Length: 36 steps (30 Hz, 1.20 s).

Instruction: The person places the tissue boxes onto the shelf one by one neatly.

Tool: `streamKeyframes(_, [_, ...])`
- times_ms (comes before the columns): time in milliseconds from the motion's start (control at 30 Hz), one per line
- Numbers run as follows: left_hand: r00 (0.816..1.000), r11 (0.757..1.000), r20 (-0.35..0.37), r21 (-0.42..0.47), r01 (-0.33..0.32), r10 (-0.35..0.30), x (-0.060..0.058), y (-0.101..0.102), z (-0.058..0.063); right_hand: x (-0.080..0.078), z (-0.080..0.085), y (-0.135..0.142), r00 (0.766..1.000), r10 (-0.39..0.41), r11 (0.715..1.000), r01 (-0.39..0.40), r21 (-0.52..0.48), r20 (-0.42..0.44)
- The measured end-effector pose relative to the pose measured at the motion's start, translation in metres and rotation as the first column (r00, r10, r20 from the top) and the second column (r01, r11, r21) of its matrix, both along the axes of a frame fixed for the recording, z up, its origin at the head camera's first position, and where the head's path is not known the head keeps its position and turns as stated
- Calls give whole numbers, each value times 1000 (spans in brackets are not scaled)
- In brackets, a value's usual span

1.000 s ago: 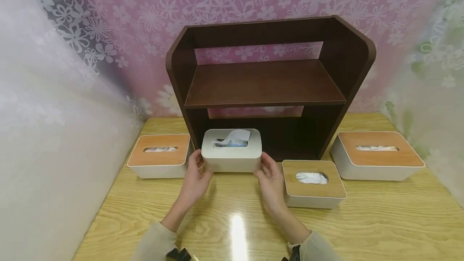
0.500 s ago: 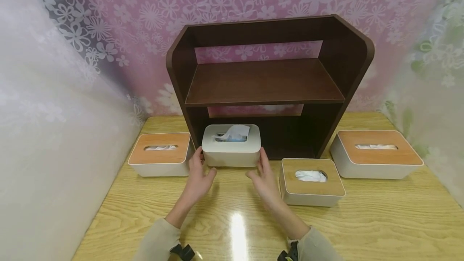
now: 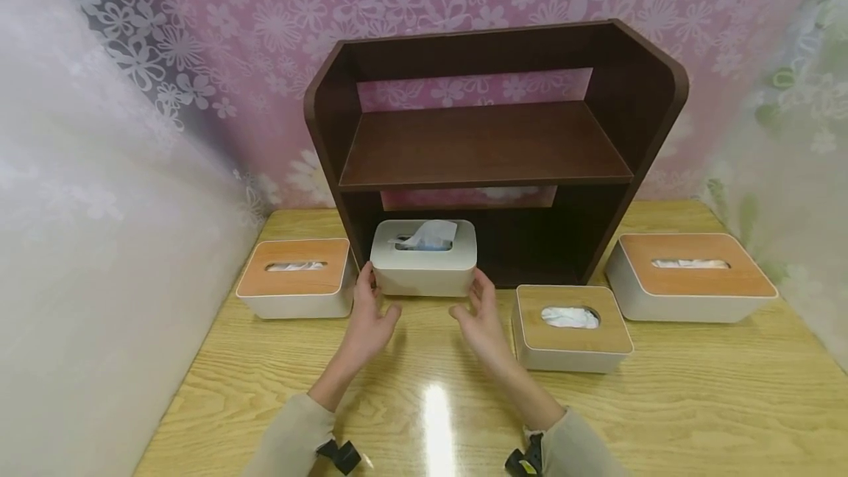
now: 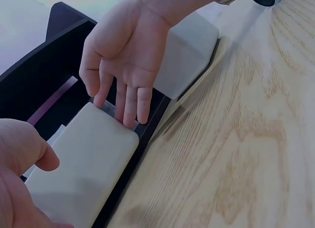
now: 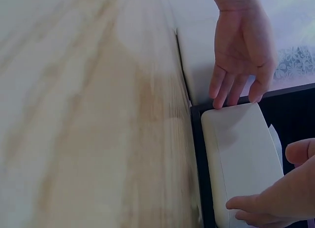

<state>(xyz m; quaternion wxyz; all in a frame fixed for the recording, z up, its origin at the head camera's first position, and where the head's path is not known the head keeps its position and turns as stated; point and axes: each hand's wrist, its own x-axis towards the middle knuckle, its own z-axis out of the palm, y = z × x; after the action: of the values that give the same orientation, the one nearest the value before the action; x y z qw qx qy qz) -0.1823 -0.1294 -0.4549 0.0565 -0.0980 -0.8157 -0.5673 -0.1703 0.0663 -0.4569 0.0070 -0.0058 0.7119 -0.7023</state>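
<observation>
White tissue box point(image 3: 424, 260), lengthwise left-to-right

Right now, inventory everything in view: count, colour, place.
table: 1, yellow wood, foreground
shelf: 1, dark brown, back of table
white tissue box: 1, off-white, shelf's lower level, left
left orange-topped box: 1, orange/cream, left of shelf
right orange-topped box: 1, orange/cream, right of shelf
tan-topped box: 1, tan/cream, before shelf's right end
tissues: 4 tufts, white, lid slots
floral backdrop: count unclear, pink/white, behind table
sleeves: 2, beige, lower edge
wrist devices: 2, black, wrists
left hand: 1, bare, white tissue box's left
right hand: 1, bare, its right
</observation>
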Motion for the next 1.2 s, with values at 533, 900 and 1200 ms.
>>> streamKeyframes(533, [1000,998,-27,-57,-7,6,-19,7,-11,-16,5,4,999,46,999,-46,23,-3])
streamKeyframes(900, [1000,1000,-5,-17,2,-2,-29,8,-14,-35,-10,1,997,29,993,-21,112,-74])
streamKeyframes(1200, [1000,999,25,51,-12,10,-41,8,-19,-37,8,4,998,61,998,-61,25,-3])
